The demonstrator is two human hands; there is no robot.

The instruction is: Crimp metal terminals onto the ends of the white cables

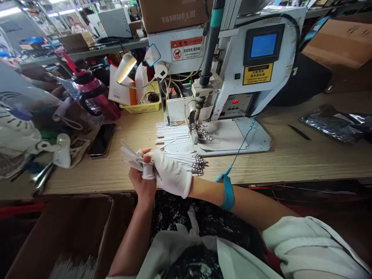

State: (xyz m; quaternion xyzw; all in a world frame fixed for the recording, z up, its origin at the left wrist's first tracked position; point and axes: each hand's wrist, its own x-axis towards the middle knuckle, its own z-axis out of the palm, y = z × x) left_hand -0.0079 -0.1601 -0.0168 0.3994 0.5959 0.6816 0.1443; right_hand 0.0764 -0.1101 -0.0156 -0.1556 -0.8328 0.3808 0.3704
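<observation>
My left hand (144, 182), with a white cover on one finger, is closed round a bundle of thin white strips (131, 155) that stick out to the left. My right hand (171, 170) wears a white glove and a blue wrist strap. It is pressed against the same bundle beside the left hand, its fingers partly hidden. Just right of the hands lies a pile of strips (190, 162) with dark-marked ends. Behind it, more strips (173, 133) lie on the white base plate (255, 145) under the head of a bench machine (199, 100).
A lamp (126, 69), a yellow basket (142, 108), a pink bottle (100, 97) and a phone (102, 140) stand or lie at left, near a fan (17, 135). A tweezer-like dark tool (299, 132) and silvery bag (334, 124) lie at right. A blue cord (242, 141) runs from strap to machine.
</observation>
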